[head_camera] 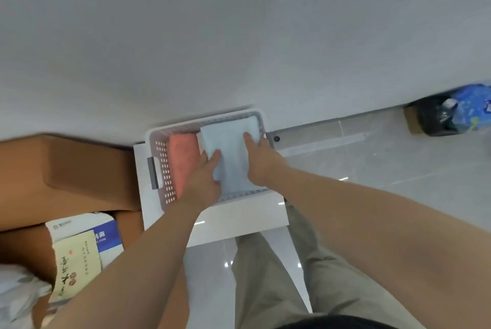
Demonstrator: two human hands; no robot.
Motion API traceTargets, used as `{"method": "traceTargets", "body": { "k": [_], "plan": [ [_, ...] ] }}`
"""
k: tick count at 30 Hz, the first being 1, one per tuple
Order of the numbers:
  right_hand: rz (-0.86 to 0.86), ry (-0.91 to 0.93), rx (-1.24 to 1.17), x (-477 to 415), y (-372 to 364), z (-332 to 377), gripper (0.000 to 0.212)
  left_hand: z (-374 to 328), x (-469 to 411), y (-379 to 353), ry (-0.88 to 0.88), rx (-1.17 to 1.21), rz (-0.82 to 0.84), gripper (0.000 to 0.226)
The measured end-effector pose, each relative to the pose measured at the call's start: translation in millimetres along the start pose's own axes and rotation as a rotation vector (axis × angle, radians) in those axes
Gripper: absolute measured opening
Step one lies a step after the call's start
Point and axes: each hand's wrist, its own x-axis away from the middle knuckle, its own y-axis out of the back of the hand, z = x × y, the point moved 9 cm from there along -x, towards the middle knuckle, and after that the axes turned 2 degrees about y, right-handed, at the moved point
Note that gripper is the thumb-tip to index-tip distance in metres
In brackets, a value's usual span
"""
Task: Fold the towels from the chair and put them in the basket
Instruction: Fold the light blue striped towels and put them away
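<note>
A white perforated basket (159, 158) with a grey handle stands on a white stool (239, 219) against the wall. Inside it, a folded pink towel (183, 158) lies on the left. A folded light blue towel (231, 153) lies on the right half, on top of another pale towel. My left hand (204, 179) holds the blue towel's left edge, thumb on top. My right hand (261, 161) holds its right edge, thumb on top and fingers down its side. No chair is in view.
Brown cardboard boxes (66, 177) stand left of the stool, with a blue-white box (106, 235) and a yellow printed paper (77, 265) in front. A black bag and a blue package (467, 110) lie by the wall at the right. Glossy tiled floor (385, 158) surrounds the stool.
</note>
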Motion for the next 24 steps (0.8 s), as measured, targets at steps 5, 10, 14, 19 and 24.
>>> {"method": "traceTargets", "body": {
  "k": [5,10,14,19,24],
  "plan": [
    [-0.057,-0.070,0.113,-1.6,-1.8,2.2,0.096,2.0,-5.7,-7.2,-0.016,-0.039,-0.012,0.085],
    [-0.260,0.004,0.505,3.8,6.8,21.1,0.099,-7.5,-4.3,5.8,-0.066,-0.455,-0.147,0.090],
    [-0.185,0.062,0.706,-9.1,4.3,26.1,0.091,-23.6,-11.6,6.4,-0.146,-0.863,-0.169,0.108],
    [-0.094,0.102,0.830,-34.4,4.6,18.5,0.082,-15.1,-37.5,-3.1,-0.105,-0.919,-0.004,0.116],
    [-0.051,0.132,0.933,-43.2,-4.7,16.1,0.086,-10.2,-43.7,-10.9,-0.058,-0.876,0.058,0.110]
  ]
}}
